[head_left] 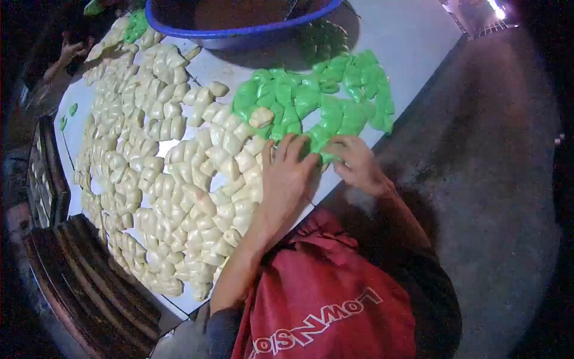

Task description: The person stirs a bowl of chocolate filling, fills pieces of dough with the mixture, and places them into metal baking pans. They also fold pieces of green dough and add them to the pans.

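1. Carrying the blue-rimmed basin [245,32], the white tabletop [412,36] stretches out before you.
2. Pale dough pieces [179,173] cover a broad patch left of the basin and on its near side.
3. Green dough pieces [344,113] lie to the basin's near right.
4. Your left hand [291,173] bends its fingers onto their edge farthest from the basin; I cannot tell whether it grips.
5. Your right hand [359,164] curls just beside it, its grip equally unclear.
6. One loose pale piece [261,117] rests nearer the basin than your hands.
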Demonstrator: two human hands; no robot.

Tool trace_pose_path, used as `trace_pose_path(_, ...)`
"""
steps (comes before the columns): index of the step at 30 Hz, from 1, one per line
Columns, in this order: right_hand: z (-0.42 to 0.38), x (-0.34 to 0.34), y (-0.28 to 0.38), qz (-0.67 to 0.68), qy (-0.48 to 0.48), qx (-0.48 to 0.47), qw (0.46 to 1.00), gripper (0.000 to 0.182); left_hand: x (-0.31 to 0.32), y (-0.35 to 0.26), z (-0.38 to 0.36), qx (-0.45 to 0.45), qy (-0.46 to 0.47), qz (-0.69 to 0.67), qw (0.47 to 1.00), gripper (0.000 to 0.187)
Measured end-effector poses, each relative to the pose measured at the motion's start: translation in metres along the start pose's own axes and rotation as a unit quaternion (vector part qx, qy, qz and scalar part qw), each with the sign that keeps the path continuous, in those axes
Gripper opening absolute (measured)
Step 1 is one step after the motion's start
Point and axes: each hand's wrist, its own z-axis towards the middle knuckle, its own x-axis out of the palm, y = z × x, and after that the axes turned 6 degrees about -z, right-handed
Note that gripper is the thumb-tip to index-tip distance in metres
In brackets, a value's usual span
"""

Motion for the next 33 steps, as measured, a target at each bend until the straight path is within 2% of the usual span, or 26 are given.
trace_pose_path(2, 0.003, -0.002, -0.008, 0.116, -0.008, 0.077, 0.990, 0.044, 0.003, -0.003, 0.011, 0.006, 0.023, 0.006, 1.000, 0.021)
trace_pose_path(5, 0.007, -0.002, -0.019, 0.207, -0.028, 0.208, 0.955, 0.038, 0.015, 0.012, 0.024, 0.058, -0.031, 0.018, 0.998, 0.011)
trace_pose_path(6, 0.009, 0.000, -0.019, 0.215, -0.050, 0.202, 0.954, 0.032, 0.011, 0.010, 0.030, 0.043, -0.028, 0.009, 0.999, 0.009)
trace_pose_path(8, 0.003, -0.002, -0.007, 0.037, -0.098, 0.120, 0.987, 0.030, 0.013, 0.014, 0.037, 0.043, -0.042, -0.009, 0.998, 0.009)
trace_pose_path(10, -0.008, -0.001, 0.005, -0.124, -0.163, 0.038, 0.978, 0.031, 0.013, 0.015, 0.042, 0.039, -0.058, -0.027, 0.997, 0.010)
trace_pose_path(13, -0.016, 0.004, 0.022, -0.117, -0.136, 0.012, 0.984, 0.032, 0.012, 0.014, 0.047, 0.017, -0.044, -0.011, 0.999, 0.014)
trace_pose_path(18, 0.001, 0.022, 0.006, -0.212, -0.145, -0.011, 0.966, 0.038, 0.019, 0.022, 0.052, 0.030, -0.066, -0.009, 0.997, 0.012)
trace_pose_path(21, 0.006, 0.019, -0.003, -0.167, -0.154, -0.022, 0.974, 0.033, 0.019, 0.024, 0.052, 0.028, -0.063, -0.014, 0.998, 0.013)
trace_pose_path(22, 0.009, 0.016, -0.002, -0.120, -0.182, -0.032, 0.975, 0.024, 0.019, 0.024, 0.050, 0.028, -0.061, -0.010, 0.998, 0.013)
trace_pose_path(26, 0.006, -0.011, 0.016, 0.063, -0.111, 0.147, 0.981, 0.019, 0.012, 0.023, 0.041, 0.031, -0.031, -0.016, 0.999, 0.016)
trace_pose_path(29, 0.021, -0.018, 0.000, 0.119, -0.173, 0.118, 0.971, 0.020, -0.001, 0.015, 0.036, 0.026, -0.003, -0.033, 0.999, 0.017)
trace_pose_path(30, 0.038, -0.016, 0.001, 0.186, -0.210, 0.117, 0.953, 0.017, -0.002, 0.014, 0.032, 0.026, 0.016, -0.027, 0.999, 0.017)
trace_pose_path(32, 0.077, -0.023, -0.004, 0.161, -0.149, 0.176, 0.960, 0.013, 0.000, 0.012, 0.021, 0.029, 0.038, -0.011, 0.999, 0.018)
trace_pose_path(33, 0.101, -0.017, -0.009, 0.153, -0.183, 0.146, 0.960, 0.014, 0.001, 0.010, 0.014, 0.031, 0.042, -0.001, 0.999, 0.019)
